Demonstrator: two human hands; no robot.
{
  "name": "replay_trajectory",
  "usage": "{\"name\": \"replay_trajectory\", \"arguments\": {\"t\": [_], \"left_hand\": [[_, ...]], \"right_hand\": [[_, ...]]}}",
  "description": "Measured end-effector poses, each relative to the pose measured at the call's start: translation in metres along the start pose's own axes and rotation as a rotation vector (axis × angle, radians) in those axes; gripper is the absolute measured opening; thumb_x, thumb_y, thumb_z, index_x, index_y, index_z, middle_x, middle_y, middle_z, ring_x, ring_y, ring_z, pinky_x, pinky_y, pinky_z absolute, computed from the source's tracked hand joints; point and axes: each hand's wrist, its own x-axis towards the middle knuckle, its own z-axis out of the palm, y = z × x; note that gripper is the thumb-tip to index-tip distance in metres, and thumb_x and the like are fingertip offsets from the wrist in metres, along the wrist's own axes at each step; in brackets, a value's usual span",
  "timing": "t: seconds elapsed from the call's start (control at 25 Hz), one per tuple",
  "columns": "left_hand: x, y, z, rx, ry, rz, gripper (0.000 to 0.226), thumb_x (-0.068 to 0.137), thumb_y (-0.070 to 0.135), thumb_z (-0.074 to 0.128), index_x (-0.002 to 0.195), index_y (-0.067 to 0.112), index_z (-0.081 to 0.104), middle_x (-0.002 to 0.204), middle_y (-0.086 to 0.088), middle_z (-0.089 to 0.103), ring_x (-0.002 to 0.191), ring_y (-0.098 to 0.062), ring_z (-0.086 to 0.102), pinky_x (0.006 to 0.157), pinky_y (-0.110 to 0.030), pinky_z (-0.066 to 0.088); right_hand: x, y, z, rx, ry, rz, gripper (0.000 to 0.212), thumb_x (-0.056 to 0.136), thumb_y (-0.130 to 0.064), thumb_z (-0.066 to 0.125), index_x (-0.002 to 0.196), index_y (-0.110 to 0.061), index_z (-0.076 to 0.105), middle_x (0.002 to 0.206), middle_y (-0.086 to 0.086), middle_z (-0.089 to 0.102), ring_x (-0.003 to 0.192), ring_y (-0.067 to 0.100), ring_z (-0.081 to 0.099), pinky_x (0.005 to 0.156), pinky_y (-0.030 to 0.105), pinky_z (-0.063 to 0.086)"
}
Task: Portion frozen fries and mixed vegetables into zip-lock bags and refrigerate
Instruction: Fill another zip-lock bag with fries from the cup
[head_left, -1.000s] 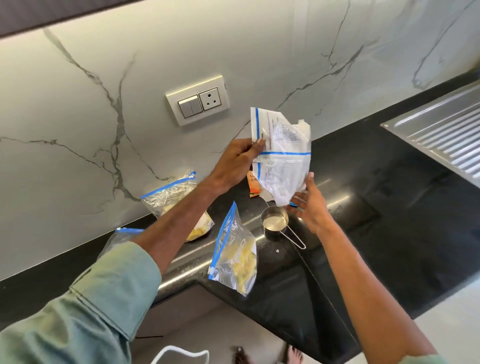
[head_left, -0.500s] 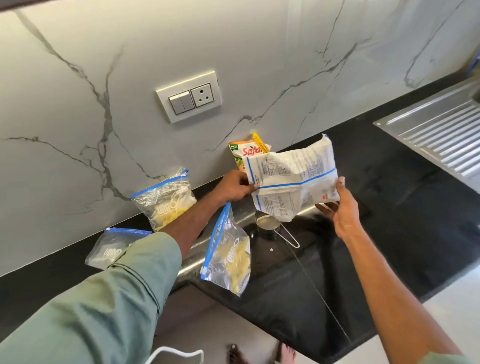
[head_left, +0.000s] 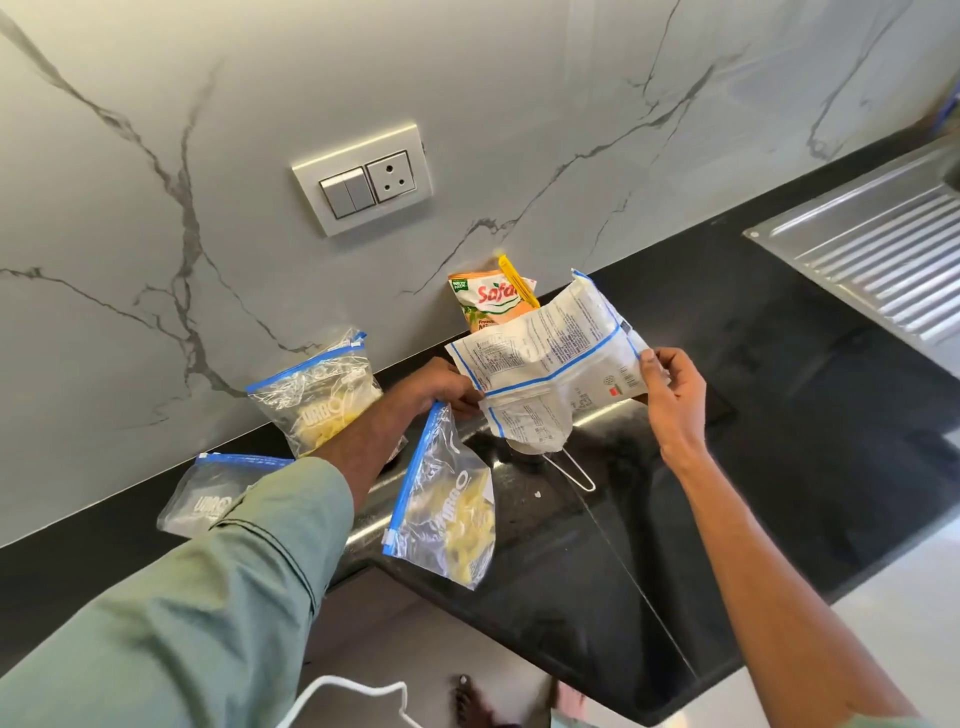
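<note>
I hold a crumpled white printed fries packet (head_left: 550, 358) sideways over the black counter (head_left: 779, 467). My left hand (head_left: 441, 387) pinches its left end and my right hand (head_left: 672, 395) pinches its right end. Below it, a steel measuring cup with a wire handle (head_left: 576, 470) is mostly hidden by the packet. A zip-lock bag of fries (head_left: 447, 504) stands by my left wrist. A second fries bag (head_left: 319, 395) leans on the wall. A third zip-lock bag (head_left: 213, 499) lies flat at left. An orange vegetable packet (head_left: 491, 301) stands against the wall.
A marble backsplash carries a switch and socket plate (head_left: 363, 179). A ribbed steel sink drainboard (head_left: 883, 249) lies at far right. The counter's front edge runs diagonally below my arms, with floor and feet beneath.
The white packet went from upright and high to lying sideways and lower over the cup. My right hand shifted from under it to its right end. The orange packet came into view.
</note>
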Motion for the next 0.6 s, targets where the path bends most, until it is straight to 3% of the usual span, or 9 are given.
{"name": "replay_trajectory", "arguments": {"t": [0.16, 0.24, 0.32, 0.48, 0.6], "left_hand": [[0.011, -0.009, 0.002, -0.079, -0.053, -0.077, 0.035, 0.092, -0.006, 0.068, 0.126, -0.002, 0.064, 0.114, -0.024, 0.073, 0.089, -0.032, 0.076, 0.083, -0.041, 0.063], [0.016, -0.014, 0.003, -0.101, -0.070, -0.108, 0.035, 0.092, -0.004, 0.069, 0.126, -0.002, 0.064, 0.112, -0.024, 0.074, 0.101, -0.036, 0.074, 0.096, -0.047, 0.058], [0.017, -0.016, 0.004, -0.114, -0.077, -0.127, 0.034, 0.092, -0.003, 0.070, 0.125, -0.002, 0.064, 0.112, -0.024, 0.074, 0.106, -0.037, 0.073, 0.099, -0.047, 0.057], [0.013, -0.016, 0.002, -0.149, -0.080, -0.163, 0.029, 0.095, 0.001, 0.068, 0.123, 0.000, 0.064, 0.111, -0.021, 0.075, 0.101, -0.032, 0.075, 0.082, -0.038, 0.064], [0.010, -0.016, 0.006, -0.154, -0.098, -0.178, 0.029, 0.095, 0.002, 0.068, 0.124, -0.001, 0.065, 0.099, -0.017, 0.078, 0.087, -0.027, 0.078, 0.064, -0.032, 0.064]], "right_hand": [[0.000, -0.014, 0.003, -0.110, 0.020, -0.106, 0.016, 0.106, -0.032, 0.058, 0.093, -0.027, 0.064, 0.081, -0.021, 0.067, 0.077, 0.003, 0.058, 0.074, 0.038, 0.051], [-0.002, -0.018, 0.003, -0.159, 0.020, -0.141, 0.016, 0.106, -0.032, 0.058, 0.098, -0.022, 0.066, 0.085, -0.019, 0.069, 0.078, 0.002, 0.060, 0.074, 0.034, 0.052], [-0.004, -0.024, 0.003, -0.198, 0.025, -0.185, 0.015, 0.107, -0.031, 0.058, 0.100, -0.020, 0.066, 0.088, -0.016, 0.070, 0.079, 0.004, 0.063, 0.073, 0.034, 0.053], [-0.009, -0.035, 0.005, -0.241, 0.050, -0.262, 0.014, 0.107, -0.032, 0.058, 0.100, -0.021, 0.065, 0.088, -0.017, 0.070, 0.081, 0.007, 0.067, 0.068, 0.034, 0.055], [-0.012, -0.040, 0.007, -0.223, 0.067, -0.290, 0.014, 0.107, -0.031, 0.057, 0.099, -0.022, 0.062, 0.090, -0.019, 0.070, 0.087, 0.009, 0.071, 0.067, 0.036, 0.058]]}}
